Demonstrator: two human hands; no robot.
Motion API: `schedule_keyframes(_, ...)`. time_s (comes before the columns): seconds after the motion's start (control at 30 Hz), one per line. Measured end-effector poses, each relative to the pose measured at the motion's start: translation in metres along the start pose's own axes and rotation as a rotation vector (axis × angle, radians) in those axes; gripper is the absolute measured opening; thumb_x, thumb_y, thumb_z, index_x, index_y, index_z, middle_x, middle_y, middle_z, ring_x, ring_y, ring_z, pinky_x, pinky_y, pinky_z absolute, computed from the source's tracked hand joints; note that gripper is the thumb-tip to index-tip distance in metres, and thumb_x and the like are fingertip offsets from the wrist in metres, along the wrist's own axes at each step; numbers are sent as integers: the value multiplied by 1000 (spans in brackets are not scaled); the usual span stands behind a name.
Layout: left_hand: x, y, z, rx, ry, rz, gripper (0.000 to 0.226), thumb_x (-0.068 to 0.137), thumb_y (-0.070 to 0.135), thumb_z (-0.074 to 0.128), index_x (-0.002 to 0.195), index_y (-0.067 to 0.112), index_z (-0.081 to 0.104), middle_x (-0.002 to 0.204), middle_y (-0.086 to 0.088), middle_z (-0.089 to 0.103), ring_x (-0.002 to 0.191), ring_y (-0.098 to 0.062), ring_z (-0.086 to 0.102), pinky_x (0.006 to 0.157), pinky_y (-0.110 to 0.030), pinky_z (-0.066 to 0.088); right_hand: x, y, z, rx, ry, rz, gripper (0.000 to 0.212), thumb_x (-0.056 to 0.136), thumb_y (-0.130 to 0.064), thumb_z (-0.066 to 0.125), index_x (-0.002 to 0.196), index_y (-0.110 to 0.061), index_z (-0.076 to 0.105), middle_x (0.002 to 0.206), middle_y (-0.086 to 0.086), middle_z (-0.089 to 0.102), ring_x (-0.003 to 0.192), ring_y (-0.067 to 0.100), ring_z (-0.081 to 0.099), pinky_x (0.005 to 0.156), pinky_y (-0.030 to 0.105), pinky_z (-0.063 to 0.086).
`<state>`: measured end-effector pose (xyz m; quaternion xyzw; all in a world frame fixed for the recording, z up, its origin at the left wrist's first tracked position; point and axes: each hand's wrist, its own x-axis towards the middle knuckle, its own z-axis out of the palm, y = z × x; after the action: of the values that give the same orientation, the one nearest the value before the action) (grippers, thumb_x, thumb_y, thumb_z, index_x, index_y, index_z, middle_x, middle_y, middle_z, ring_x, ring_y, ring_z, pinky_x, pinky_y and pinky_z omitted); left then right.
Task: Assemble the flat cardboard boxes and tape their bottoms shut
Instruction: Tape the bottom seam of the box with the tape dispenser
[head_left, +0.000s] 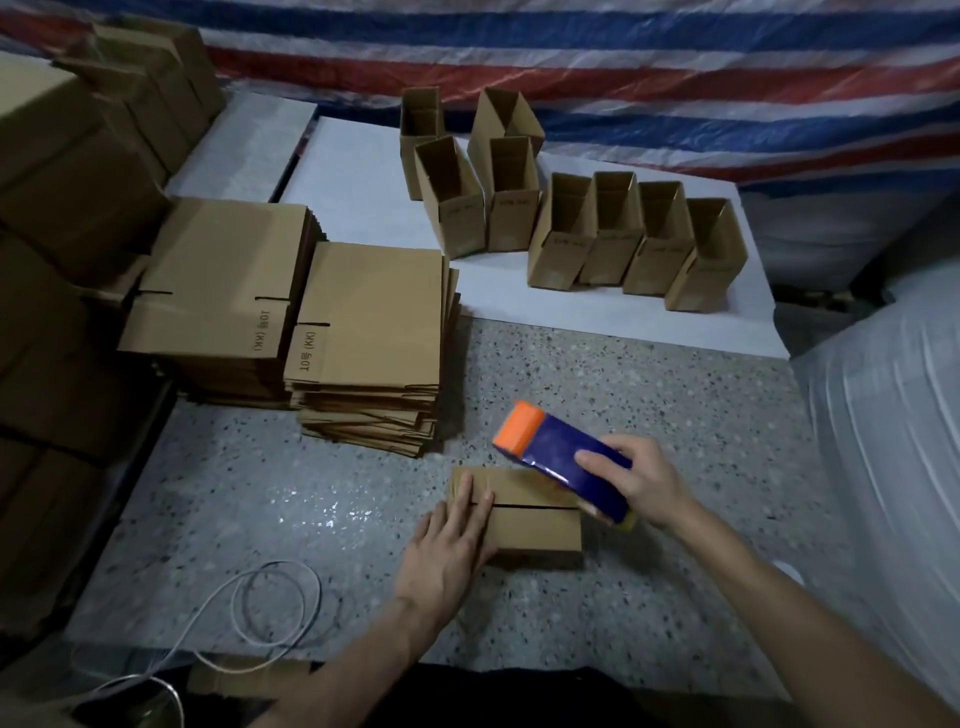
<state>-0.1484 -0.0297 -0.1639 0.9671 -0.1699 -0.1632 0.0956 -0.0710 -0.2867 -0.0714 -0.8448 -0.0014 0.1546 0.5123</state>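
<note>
Appears to be a makeshift packing area or storeroom. Judged from the stack of flat cartons (371, 338) marked "10号 (KK)": speckled surface (623, 374) under it, assembled boxes (639, 234) ranked behind and right of it on a white sheet (353, 171), big closed cartons (62, 171) piled to its left, striped tarpaulin (675, 67) hung well behind, white wrapped bundles (883, 441) far to its right.

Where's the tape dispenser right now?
Head view, lower right of centre: the tape dispenser is gripped in the right hand, over the right end of the box that the left hand presses.
</note>
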Motion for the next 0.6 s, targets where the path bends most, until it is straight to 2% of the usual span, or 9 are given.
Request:
schedule_keyframes(0.1, -2, -4, 4, -76, 38, -23, 65, 102, 60, 24, 159, 36, 4, 169, 1, -3, 142, -25, 33, 116, -36, 29, 12, -10, 14, -223, -140, 26, 50, 75, -55, 77, 56, -12, 61, 47, -10, 52, 44, 2, 43, 47, 21, 28)
schedule_keyframes(0.17, -4, -6, 7, -154, 48, -44, 62, 101, 63, 26, 157, 45, 8, 168, 9, 3, 142, -24, 33, 113, -38, 32, 18, -11, 17, -283, -204, 68, 43, 80, -44, 81, 53, -17, 60, 46, -11, 54, 44, 3, 44, 47, 21, 30)
schedule_keyframes(0.27, -4, -9, 12, -254, 39, -63, 60, 98, 65, 29, 154, 49, 13, 166, 13, 7, 139, -21, 33, 110, -38, 37, 26, -13, 16, -194, -235, 98, 32, 84, -32, 80, 56, -19, 69, 51, -7, 60, 47, 8, 49, 52, 24, 34)
schedule_keyframes(0.37, -3, -9, 12, -302, 34, -65, 56, 98, 65, 31, 151, 47, 22, 161, 13, 16, 136, -21, 35, 106, -41, 42, 33, -18, 20, -264, -331, 92, 29, 84, -35, 79, 58, -23, 71, 55, -6, 66, 49, 4, 56, 53, 19, 38)
schedule_keyframes(0.47, -4, -10, 13, -311, 29, -85, 54, 98, 65, 32, 148, 43, 33, 159, 13, 22, 137, -20, 33, 110, -41, 38, 41, -22, 22, -330, -382, 117, 31, 83, -39, 79, 59, -23, 70, 57, -6, 66, 51, 3, 57, 53, 17, 39)
schedule_keyframes(0.6, -3, -9, 18, -293, -2, -117, 59, 96, 71, 22, 147, 45, 30, 160, 11, 22, 144, -22, 26, 118, -45, 28, 47, -22, 23, -304, -426, 132, 32, 84, -40, 78, 58, -23, 70, 60, -3, 67, 53, 6, 58, 53, 18, 40)
